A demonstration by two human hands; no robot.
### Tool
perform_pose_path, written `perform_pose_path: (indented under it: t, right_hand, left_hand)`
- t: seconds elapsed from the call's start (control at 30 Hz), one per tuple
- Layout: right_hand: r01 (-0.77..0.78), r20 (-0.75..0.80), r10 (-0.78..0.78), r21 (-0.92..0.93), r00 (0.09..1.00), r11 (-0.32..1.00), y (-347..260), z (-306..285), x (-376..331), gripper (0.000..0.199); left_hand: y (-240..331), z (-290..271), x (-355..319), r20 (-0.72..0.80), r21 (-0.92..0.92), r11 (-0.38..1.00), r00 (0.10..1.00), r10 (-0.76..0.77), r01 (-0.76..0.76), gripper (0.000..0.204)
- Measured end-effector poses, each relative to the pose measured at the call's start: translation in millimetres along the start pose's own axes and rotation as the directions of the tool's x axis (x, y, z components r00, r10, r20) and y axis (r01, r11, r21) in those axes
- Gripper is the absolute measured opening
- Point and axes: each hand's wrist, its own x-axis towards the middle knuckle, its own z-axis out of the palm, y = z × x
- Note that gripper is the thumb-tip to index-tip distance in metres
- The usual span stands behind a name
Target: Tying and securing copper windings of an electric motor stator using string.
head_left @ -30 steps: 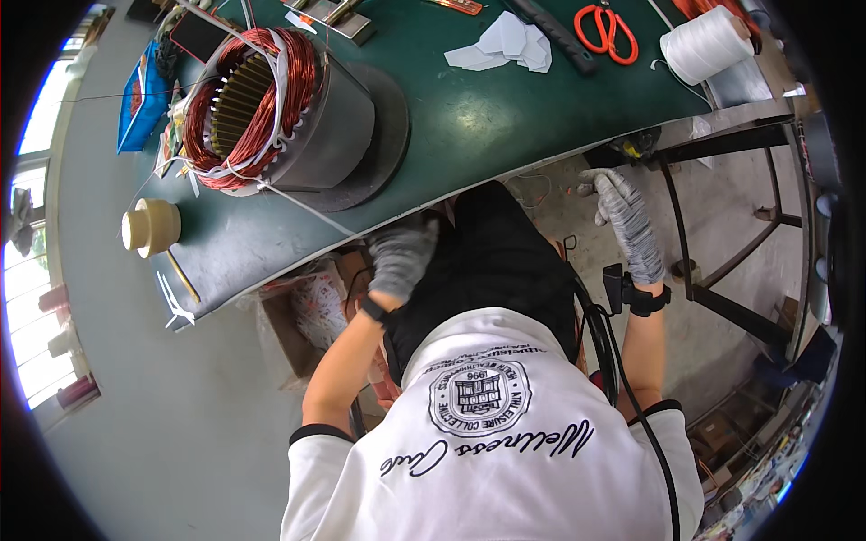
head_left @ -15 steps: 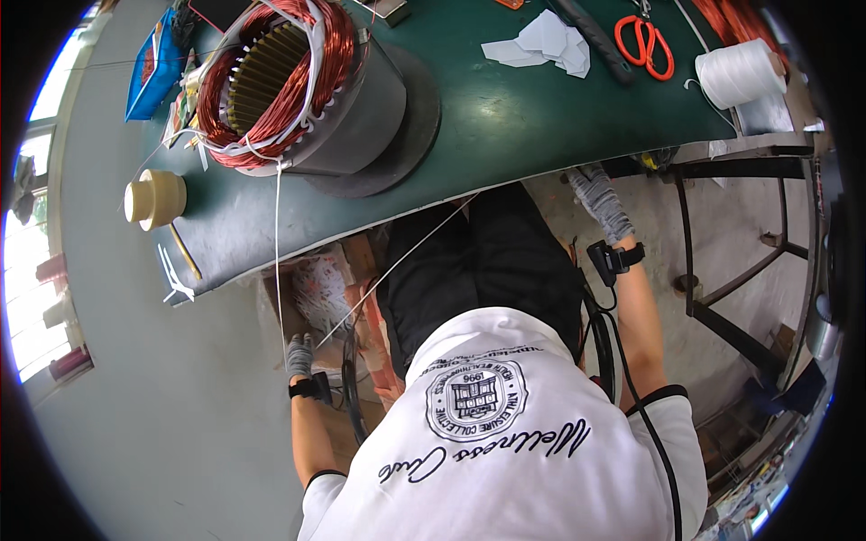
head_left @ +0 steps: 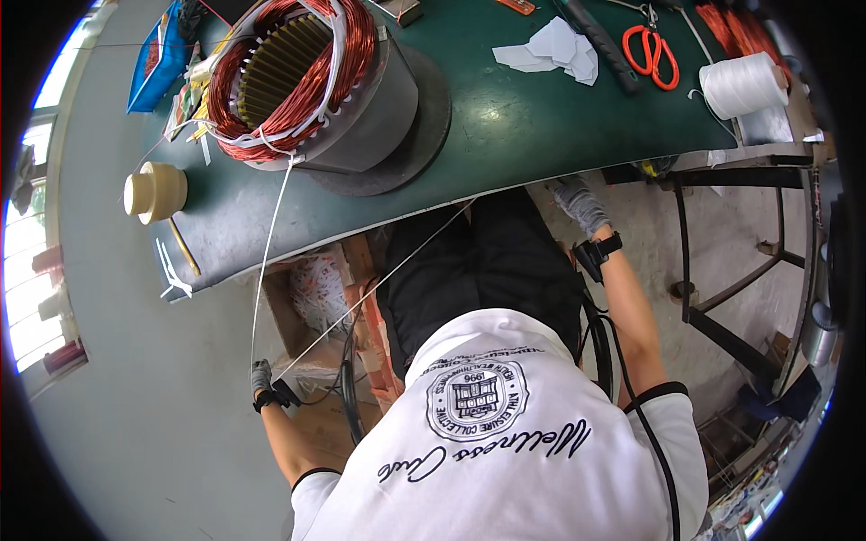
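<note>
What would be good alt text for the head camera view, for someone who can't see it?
A person's gloved left hand holds a white cord stretched from copper windings in a grey cylindrical housing on a green table; the gloved right hand is near the table's front edge. Red-handled scissors and a white spool lie toward the right.

Table (head_left: 487, 126): green top. Window (head_left: 25, 302) left of table, bright with daylight. Dark metal frame (head_left: 732, 343) at table's right end, on grey floor (head_left: 735, 225).

Coils (head_left: 359, 54) are copper-red, cord (head_left: 270, 236) wht, gloves (head_left: 582, 206) mottled gry, tabletop (head_left: 505, 122) dk grn, tray (head_left: 159, 86) blue.
</note>
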Motion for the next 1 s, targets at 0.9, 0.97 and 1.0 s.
perform_pose_path:
  t: [0.9, 0.97, 1.0]
  right_hand:
    - [0.022, -0.478, 0.032, 0.105, 0.878, 0.994, -25.6, 27.8, 17.4, 0.029]
    - [-0.015, -0.469, 0.072, 0.123, 0.880, 0.992, -33.2, -4.8, -6.6, 0.023]
    - [-0.007, -0.311, 0.244, 0.603, 0.919, 0.797, -39.5, -29.7, -20.8, 0.017]
  left_hand:
    - [396.3, 40.4, -363.3, 0.081, -0.529, -0.170, -0.248, 0.965, -0.831, 0.035]
    - [404.9, 42.5, -357.8, -0.044, -0.506, -0.201, -0.207, 0.977, -0.839, 0.032]
    - [408.8, 39.9, -356.2, -0.094, -0.467, -0.186, -0.160, 0.983, -0.865, 0.031]
